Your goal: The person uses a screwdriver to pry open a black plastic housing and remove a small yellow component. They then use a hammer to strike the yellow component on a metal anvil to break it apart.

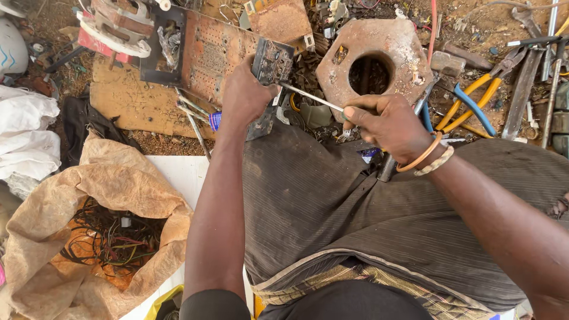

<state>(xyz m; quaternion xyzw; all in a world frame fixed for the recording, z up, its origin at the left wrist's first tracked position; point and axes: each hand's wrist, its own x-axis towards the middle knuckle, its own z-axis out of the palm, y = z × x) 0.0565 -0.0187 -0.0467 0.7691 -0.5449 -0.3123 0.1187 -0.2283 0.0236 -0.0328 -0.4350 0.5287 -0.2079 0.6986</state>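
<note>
Steel screwdriver (311, 98) in right hand (385, 124) points up-left at left-hand-gripped (246, 95) part (271, 62)

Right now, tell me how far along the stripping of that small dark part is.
Looks done: a sack already holds a tangle of loose wires. In hand: the left hand grips the small dark part while the right hand drives a thin screwdriver into its lower edge. Left: the part still looks whole, nothing visibly off it; rusty plates and pliers lie ahead, untouched.
</note>
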